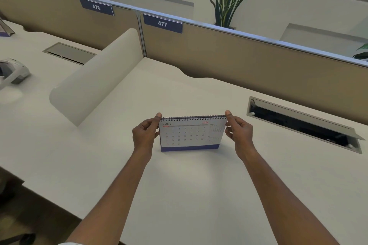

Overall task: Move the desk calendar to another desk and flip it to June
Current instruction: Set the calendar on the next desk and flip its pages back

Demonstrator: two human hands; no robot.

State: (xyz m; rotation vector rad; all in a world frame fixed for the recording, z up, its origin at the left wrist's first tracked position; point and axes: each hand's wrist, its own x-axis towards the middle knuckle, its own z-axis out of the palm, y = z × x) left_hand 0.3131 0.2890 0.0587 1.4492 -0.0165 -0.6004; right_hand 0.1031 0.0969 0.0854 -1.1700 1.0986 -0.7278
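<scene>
A spiral-bound desk calendar (191, 135) stands upright on the white desk (199, 195) below the 477 label. Its front page reads JUNE 2026, with a blue strip along the bottom. My left hand (146, 134) pinches the calendar's upper left corner by the spiral. My right hand (238, 131) pinches the upper right corner the same way. Both forearms reach in from the bottom of the view.
An open cable hatch (302, 123) lies in the desk to the right. A rounded white divider (95, 77) separates this desk from the 476 desk on the left, which holds a grey device (15, 69) and a closed hatch (68, 52). Tan partition panels (249, 59) run along the back.
</scene>
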